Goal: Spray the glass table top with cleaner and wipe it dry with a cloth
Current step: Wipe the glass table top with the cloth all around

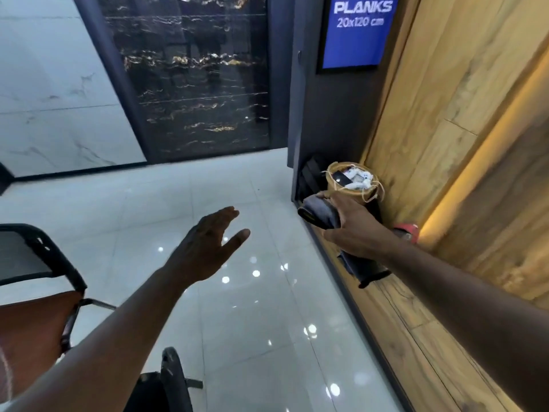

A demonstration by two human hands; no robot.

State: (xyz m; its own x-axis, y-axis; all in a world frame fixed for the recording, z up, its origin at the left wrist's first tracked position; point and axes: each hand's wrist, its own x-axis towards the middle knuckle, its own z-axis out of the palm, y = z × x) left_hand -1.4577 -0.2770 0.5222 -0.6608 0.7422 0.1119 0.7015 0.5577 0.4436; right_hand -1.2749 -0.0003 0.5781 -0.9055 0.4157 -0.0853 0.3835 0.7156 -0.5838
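One cloth in right hand points up-left.

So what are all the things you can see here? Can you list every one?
cloth: one, dark grey, held beside the basket
basket: one, tan woven, at the far end of the wooden ledge, white paper inside
red object: one, behind the right wrist, too hidden to name
sign: one, blue, reads PLANKS, top right
black marble panel: one, gold veins, at the back
white marble panel: one, back left
chair: one, black frame, brown seat, bottom left
floor: glossy white tiles
left hand: open, above the floor
right hand: gripping the cloth
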